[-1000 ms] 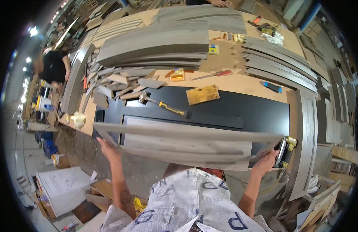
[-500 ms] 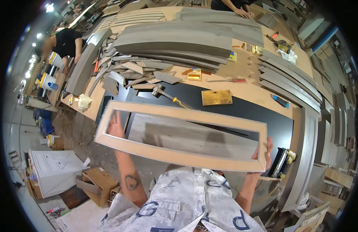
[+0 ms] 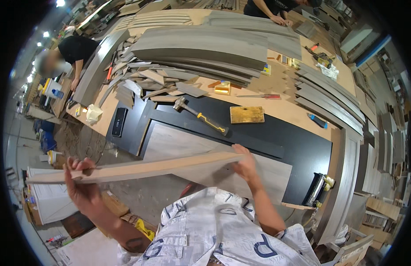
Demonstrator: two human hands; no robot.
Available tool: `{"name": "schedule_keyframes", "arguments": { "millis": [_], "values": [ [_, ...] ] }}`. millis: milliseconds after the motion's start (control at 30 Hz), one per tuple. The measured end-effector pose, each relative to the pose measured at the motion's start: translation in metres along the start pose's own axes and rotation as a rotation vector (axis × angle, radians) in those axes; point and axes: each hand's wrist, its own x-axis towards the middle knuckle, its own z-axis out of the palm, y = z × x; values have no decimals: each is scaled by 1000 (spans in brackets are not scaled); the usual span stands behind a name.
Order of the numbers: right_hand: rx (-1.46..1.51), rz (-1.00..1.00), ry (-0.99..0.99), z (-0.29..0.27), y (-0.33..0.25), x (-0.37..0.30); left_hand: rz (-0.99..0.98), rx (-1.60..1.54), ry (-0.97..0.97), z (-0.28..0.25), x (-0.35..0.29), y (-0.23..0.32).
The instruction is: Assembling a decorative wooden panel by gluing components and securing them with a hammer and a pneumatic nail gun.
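A long wooden frame (image 3: 165,166), pale with a greyish edge, is held tilted nearly edge-on above the near side of the table. My left hand (image 3: 83,188) grips it toward its left end, fingers curled over the edge. At the other end my right hand (image 3: 245,166) is closed round it. Beneath lies a grey wood-grain board (image 3: 263,173) on a black panel (image 3: 305,150). Also on this panel are a hammer (image 3: 206,122) with a black and yellow handle and a worn yellow block (image 3: 247,115).
Stacked grey boards (image 3: 201,42) and scrap offcuts (image 3: 152,76) cover the table beyond. A nail gun (image 3: 315,188) sits at the right edge, near a blue utility knife (image 3: 318,121). One person (image 3: 77,51) works at left; another person's hands (image 3: 281,20) show at the far side.
The wooden frame has turned from facing me to nearly edge-on and swung left. My left hand moved left and nearer, my right hand left. The hammer's handle is now uncovered.
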Motion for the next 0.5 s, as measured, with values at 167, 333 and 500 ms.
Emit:
{"name": "schedule_keyframes", "arguments": {
  "millis": [167,333,500],
  "values": [
    [-786,-266,-243,49,-46,-26,186,186,152,-42,-19,99],
    [-747,-295,-323,73,-46,-51,402,283,360,-66,-36,147],
    [-983,-345,-351,73,-56,-48,354,408,338,-88,-52,198]
  ]
}}
